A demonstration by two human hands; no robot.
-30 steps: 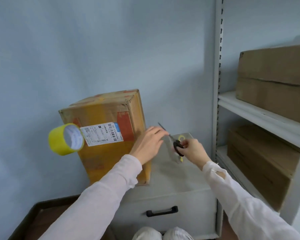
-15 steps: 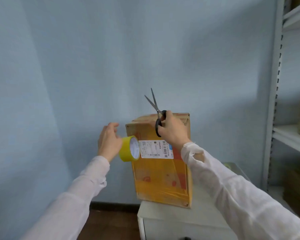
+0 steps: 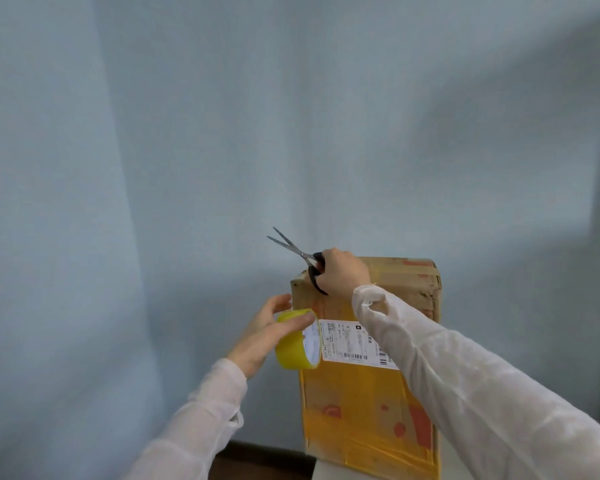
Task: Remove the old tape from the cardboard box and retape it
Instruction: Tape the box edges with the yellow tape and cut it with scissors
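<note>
"Now, what is the left hand point(image 3: 264, 336) doing?"

"It is pinching the yellow tape roll point(image 3: 293, 355), thumb over the rim, just beside the upright cardboard box point(image 3: 361, 410)."

"And further right?"

"The scissors point(image 3: 298, 254), blades parted, are sitting in the curled right hand point(image 3: 342, 273) over the box's top corner. The person is likely wanting taut tape and a cut close to the cardboard."

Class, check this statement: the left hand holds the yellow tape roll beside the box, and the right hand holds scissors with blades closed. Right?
Not quite: the head view shows the scissors with blades spread open in a V. The rest holds: left hand on the yellow tape roll beside the box, right hand gripping the scissors.
</note>
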